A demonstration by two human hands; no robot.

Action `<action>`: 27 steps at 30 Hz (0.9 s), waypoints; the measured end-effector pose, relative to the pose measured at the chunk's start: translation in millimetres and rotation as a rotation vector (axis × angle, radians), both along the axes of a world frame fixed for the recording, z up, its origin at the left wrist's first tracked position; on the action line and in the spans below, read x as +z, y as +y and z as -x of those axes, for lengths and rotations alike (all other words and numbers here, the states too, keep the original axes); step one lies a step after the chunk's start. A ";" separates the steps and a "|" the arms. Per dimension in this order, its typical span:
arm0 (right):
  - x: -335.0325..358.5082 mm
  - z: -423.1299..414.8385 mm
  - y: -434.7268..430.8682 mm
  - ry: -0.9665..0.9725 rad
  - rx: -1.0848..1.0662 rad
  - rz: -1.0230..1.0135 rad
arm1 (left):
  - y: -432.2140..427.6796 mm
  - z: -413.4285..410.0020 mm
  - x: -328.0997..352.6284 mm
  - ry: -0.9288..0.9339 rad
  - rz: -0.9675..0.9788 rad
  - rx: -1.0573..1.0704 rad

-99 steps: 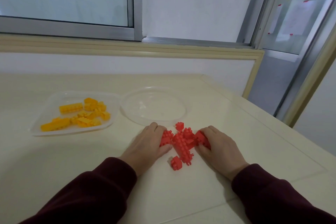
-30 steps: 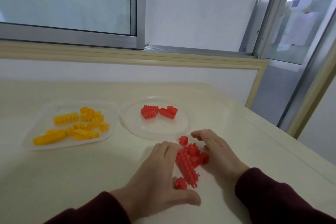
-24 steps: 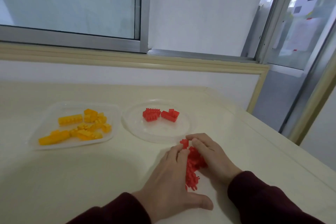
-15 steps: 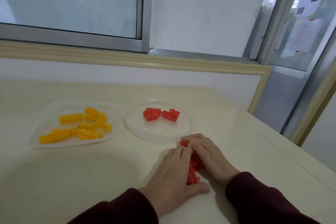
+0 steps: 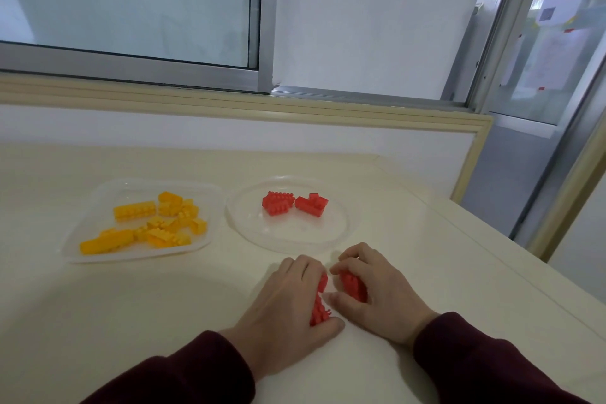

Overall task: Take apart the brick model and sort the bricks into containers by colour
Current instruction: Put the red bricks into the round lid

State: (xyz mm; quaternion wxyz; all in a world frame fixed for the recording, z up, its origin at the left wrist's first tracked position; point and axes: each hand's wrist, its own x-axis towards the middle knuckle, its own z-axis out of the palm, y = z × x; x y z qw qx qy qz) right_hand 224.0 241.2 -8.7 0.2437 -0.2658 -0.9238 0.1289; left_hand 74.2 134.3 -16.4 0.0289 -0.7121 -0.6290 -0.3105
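Note:
Both hands rest on the cream table over what is left of the red brick model. My left hand (image 5: 288, 298) grips one red chunk (image 5: 319, 307) along its right side. My right hand (image 5: 373, 289) is closed on a second red piece (image 5: 352, 285); a narrow gap shows between the two pieces. Fingers hide most of both. A round clear dish (image 5: 341, 233) just beyond the hands holds two red brick clumps (image 5: 293, 203). Left of it, a clear square tray (image 5: 82, 239) holds several yellow bricks (image 5: 154, 223).
A white wall with a beige ledge (image 5: 229, 105) and a window runs along the far side of the table. The table's right edge (image 5: 492, 256) slants down past my right hand, with a doorway beyond it.
Two red clumps appeared in the round dish since the earliest frame. Both hands closed over the remaining red pile, and the red pieces now sit slightly apart, one in each hand.

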 end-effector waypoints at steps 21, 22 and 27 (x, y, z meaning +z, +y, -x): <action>-3.3 13.3 -8.8 -0.117 -0.151 -0.099 | 13.8 3.5 0.2 0.123 0.037 0.169; -2.9 15.3 -8.3 -0.125 -0.144 -0.098 | 13.2 4.8 0.0 0.117 0.041 0.145; -3.0 25.8 -11.2 -0.115 -0.137 -0.108 | 8.9 10.8 1.3 0.023 0.048 0.069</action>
